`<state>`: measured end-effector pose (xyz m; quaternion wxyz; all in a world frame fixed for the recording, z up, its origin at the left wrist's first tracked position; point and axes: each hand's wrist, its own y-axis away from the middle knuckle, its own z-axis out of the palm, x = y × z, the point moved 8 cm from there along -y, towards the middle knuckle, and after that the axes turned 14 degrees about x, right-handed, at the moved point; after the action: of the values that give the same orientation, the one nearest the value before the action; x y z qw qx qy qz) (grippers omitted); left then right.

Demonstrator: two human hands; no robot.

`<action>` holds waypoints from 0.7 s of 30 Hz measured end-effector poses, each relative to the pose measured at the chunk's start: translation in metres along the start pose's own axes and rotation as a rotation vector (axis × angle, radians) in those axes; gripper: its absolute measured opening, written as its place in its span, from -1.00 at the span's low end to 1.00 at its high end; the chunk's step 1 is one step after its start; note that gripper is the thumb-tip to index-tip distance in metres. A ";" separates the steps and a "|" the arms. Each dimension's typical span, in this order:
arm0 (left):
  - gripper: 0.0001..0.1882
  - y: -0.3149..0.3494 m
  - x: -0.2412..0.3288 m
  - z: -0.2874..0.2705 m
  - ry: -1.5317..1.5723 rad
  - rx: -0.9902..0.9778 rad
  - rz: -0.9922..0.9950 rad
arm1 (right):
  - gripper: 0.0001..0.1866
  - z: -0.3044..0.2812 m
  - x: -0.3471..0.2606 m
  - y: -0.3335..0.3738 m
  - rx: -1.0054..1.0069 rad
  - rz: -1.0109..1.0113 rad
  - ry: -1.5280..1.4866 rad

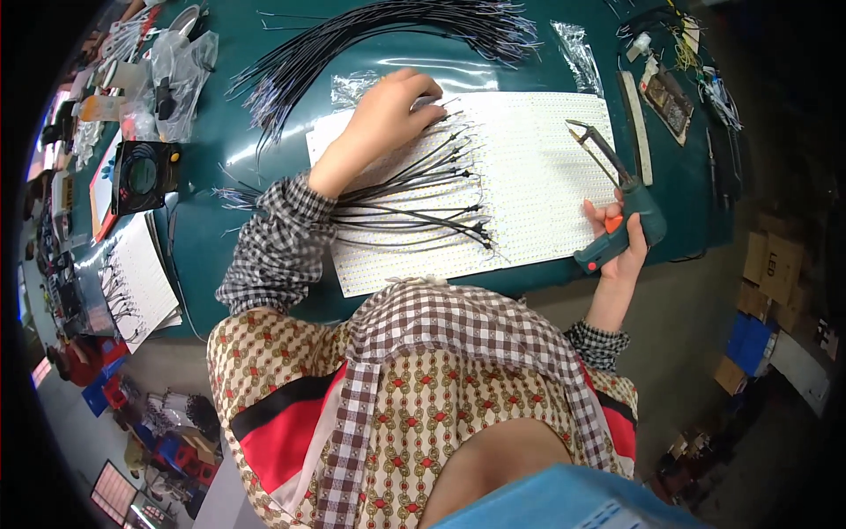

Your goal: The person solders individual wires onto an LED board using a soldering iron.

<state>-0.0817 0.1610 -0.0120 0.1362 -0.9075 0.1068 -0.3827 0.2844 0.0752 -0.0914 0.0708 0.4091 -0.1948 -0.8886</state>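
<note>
A large white board with rows of small dots lies on the green table in front of me. Several black cables stretch over its left half, their thin wire ends along the board's middle. Near the board's top edge, my left hand is closed, thumb and fingers curled around the end of a black cable; part of that grip is hidden. My right hand is wrapped around the handle of a green soldering gun with an orange trigger. Its tip points up and left over the board's right part, apart from the cables.
A thick bundle of black cables lies beyond the board. At left stand a black fan, plastic bags and wired white boards. At right lie a pale bar and a brownish rectangular block.
</note>
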 end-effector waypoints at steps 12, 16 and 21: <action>-0.86 0.017 0.031 -0.013 -0.021 -0.098 0.019 | -0.39 0.026 -0.034 0.030 0.065 -0.053 0.182; -0.86 0.018 0.031 -0.016 0.021 0.033 0.055 | -0.38 0.037 -0.035 0.007 -0.039 -0.032 0.043; -0.81 0.014 0.036 -0.003 0.040 -0.085 -0.227 | -0.39 0.027 -0.021 0.011 -0.037 -0.025 0.079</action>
<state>-0.0606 0.1371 0.0092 0.0514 -0.9110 0.0223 -0.4087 0.2770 0.0795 -0.0564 0.0749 0.4451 -0.1700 -0.8760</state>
